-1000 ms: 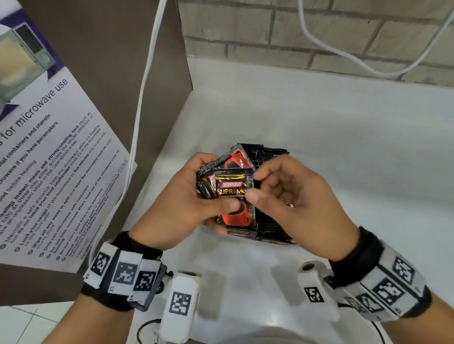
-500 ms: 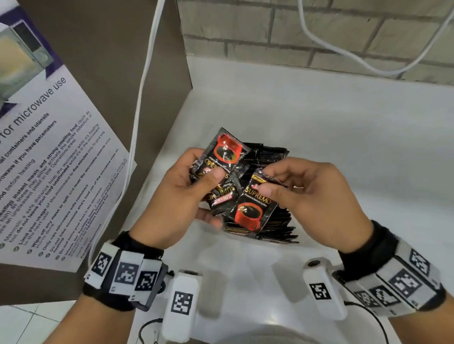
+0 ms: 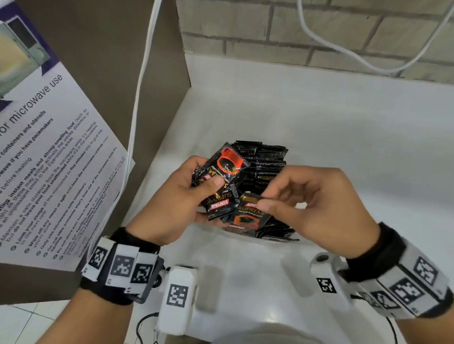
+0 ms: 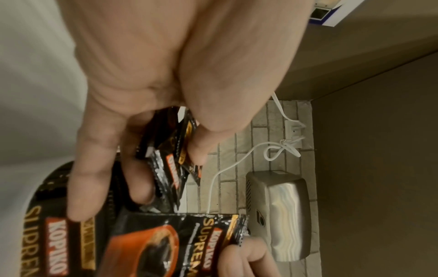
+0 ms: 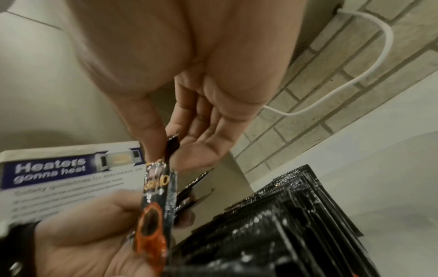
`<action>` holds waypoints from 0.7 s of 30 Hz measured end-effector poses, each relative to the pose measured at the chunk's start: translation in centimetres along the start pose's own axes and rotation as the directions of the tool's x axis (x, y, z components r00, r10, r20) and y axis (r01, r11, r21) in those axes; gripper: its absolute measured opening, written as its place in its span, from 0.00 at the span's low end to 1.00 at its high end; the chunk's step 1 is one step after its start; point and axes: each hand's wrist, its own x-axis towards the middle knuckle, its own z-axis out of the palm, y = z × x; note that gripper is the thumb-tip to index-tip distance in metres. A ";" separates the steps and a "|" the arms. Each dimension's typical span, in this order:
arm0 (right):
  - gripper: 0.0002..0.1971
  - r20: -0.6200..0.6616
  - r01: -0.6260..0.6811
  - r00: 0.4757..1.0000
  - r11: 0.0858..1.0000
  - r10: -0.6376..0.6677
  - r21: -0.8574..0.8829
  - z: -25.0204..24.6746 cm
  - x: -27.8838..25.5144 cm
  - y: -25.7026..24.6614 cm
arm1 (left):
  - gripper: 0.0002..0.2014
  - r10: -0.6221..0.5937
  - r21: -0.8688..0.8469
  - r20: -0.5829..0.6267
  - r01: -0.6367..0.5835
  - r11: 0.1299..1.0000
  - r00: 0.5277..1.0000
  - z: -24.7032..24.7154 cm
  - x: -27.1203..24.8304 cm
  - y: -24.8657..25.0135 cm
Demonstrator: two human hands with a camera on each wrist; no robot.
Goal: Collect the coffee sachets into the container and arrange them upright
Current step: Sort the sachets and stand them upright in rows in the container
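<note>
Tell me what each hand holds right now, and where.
The right hand pinches one sachet by its top edge. The left hand grips a few sachets around their middle, thumb on top.

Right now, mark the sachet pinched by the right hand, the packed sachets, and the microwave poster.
pinched sachet (image 3: 248, 218), head view, printed front
packed sachets (image 3: 270, 161), head view, top edges
microwave poster (image 3: 36, 139), head view, text area

**Sachets: two groups in hand, rest packed on edge**

Black Kopiko Supremo sachets, red cup print. Small fan of sachets (image 3: 221, 182) held above the pack, print up, logos inverted. Single sachet (image 3: 249, 215) pinched at its top edge, hanging cup-end down, just beside the fan. Packed row of sachets (image 3: 270, 164) stands on edge, tight together; container itself not discernible.
</note>
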 end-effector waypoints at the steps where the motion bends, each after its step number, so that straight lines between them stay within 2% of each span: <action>1: 0.07 0.017 0.013 1.000 1.000 -0.013 -0.028 0.3 -0.1 0.2 | 0.20 -0.001 0.002 -0.006 0.001 1.000 1.000 0.0 0.1 0.0; 5: 0.07 0.123 0.112 0.989 0.968 -0.086 -0.225 1.6 -0.5 0.7 | 0.19 0.000 0.015 -0.018 0.000 1.000 1.000 -0.1 0.1 -0.1; 9: 0.09 0.157 0.189 0.979 0.871 -0.131 -0.453 2.3 -0.6 1.5 | 0.20 -0.007 0.017 -0.017 0.007 1.000 1.000 -0.1 0.1 -0.1; 13: 0.07 0.212 0.228 0.968 0.836 -0.137 -0.500 2.5 -0.6 2.1 | 0.20 -0.006 0.021 -0.016 0.006 1.000 1.000 -0.3 0.0 0.0; 16: 0.04 0.267 0.210 0.961 0.830 -0.077 -0.517 3.4 -0.8 2.9 | 0.22 -0.002 0.036 -0.020 0.003 0.999 1.000 -0.3 -0.1 0.1; 21: 0.06 0.242 0.167 0.970 0.828 -0.039 -0.536 3.5 -0.4 3.1 | 0.22 0.039 0.061 -0.030 -0.037 0.997 0.999 -0.2 -0.3 0.6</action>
